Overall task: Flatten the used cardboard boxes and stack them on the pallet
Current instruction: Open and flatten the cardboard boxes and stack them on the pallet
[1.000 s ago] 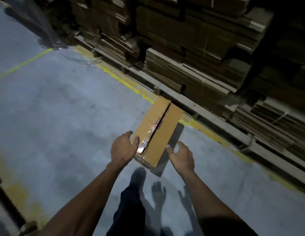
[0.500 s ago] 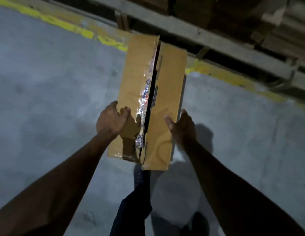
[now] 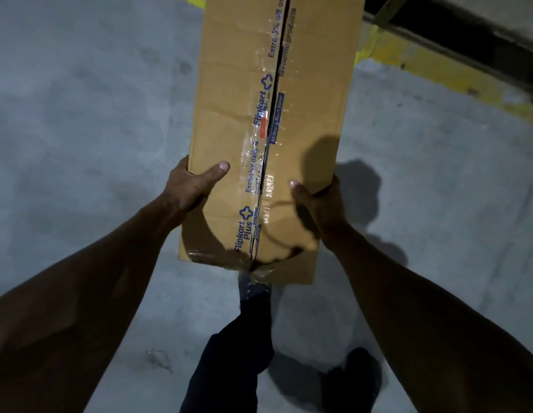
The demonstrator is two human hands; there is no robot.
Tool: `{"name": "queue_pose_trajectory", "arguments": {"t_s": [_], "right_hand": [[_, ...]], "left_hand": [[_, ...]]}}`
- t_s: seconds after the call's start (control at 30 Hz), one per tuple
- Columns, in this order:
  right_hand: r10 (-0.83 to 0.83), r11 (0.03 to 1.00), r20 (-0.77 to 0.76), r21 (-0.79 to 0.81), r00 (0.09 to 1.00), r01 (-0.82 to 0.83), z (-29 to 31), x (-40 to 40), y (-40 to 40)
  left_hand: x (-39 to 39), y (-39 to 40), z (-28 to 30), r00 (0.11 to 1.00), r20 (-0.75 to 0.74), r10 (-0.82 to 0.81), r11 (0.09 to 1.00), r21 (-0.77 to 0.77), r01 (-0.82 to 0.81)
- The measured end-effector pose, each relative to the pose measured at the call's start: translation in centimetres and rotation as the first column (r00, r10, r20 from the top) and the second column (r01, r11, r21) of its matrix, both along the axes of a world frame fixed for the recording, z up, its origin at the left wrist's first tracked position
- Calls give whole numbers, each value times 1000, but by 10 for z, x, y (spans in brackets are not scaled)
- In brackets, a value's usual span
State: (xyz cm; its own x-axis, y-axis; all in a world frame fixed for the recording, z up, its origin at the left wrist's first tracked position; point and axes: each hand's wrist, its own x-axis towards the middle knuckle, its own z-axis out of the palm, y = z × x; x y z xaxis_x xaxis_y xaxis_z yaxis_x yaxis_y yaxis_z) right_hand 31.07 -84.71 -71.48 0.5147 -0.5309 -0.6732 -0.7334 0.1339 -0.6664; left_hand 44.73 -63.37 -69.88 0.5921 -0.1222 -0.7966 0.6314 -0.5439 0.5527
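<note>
Concrete floor point(image 3: 80, 114); taped, slit cardboard box point(image 3: 229, 84)

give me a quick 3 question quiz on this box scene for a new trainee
1. True or false: the cardboard box is already flattened.
2. Multiple choice: how is the box held? A) left hand only B) one hand on each long side, thumbs on top C) resting on the floor, untouched
3. What runs along the slit down the middle of the box's top face?

Key:
1. False; it still has its box shape.
2. B; the left hand and right hand grip opposite sides near the close end.
3. Clear printed packing tape, split along the slit.
</note>
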Motion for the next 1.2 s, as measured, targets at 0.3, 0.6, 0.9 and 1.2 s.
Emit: {"name": "queue_pose_trajectory", "arguments": {"t_s": [0.3,0.6,0.9,1.2], "right_hand": [[166,986,78,-7,983,-166,57,1,-39],[304,951,-112,-31,946,-309,133,-63,-92],[621,771,-190,-26,760,-637,193,-190,-110],[847,498,-228,29,479,-867,199,-310,-52]], "left_hand": [[-9,-13,61,993,112,-37,999,31,33],[-100,-46,121,992,125,21,982,183,-44],[-314,-53,179,969,81,231,930,274,-245],[-530,-10,193,847,50,529,788,342,-512]]}}
